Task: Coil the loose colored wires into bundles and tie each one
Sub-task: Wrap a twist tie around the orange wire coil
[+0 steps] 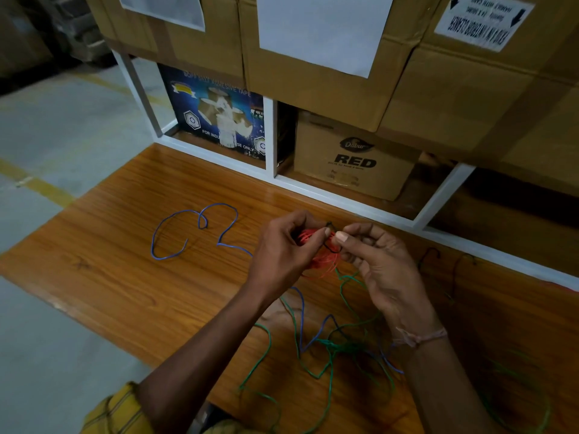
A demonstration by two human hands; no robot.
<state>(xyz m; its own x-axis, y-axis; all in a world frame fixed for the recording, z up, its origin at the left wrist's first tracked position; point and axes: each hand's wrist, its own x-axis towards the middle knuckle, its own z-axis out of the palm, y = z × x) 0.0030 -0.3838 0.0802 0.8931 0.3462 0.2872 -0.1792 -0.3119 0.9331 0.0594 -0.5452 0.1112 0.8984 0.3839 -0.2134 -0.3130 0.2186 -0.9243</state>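
I see a glossy wooden table (131,277) with a strong orange grain. My left hand (283,253) and right hand (380,267) meet above it, both curled in a pinch. Between them sits the red coil (316,255), a small bundle of thin, bright loops; the left fingers wrap round it, and it spills out just below both thumbs. A thin black tie (331,242) arcs over the coil's top, with the right thumb and forefinger pinching one end and the left fingertips at the other.

The blue wire (194,228) lies loose in wavy loops on the table to the left, one stretch running under my left wrist. The green wire (329,349) sprawls in a tangle near the front edge, under my forearms, crossed by more blue. Two more dark ties (451,277) lie to the right.

Behind, a white frame (271,136) holds cardboard boxes (313,73). One box (354,158) reads "Dabur RED"; a blue one (219,114) reads "ADHESIVE TAPE". An upside-down label (482,20) is partly legible.
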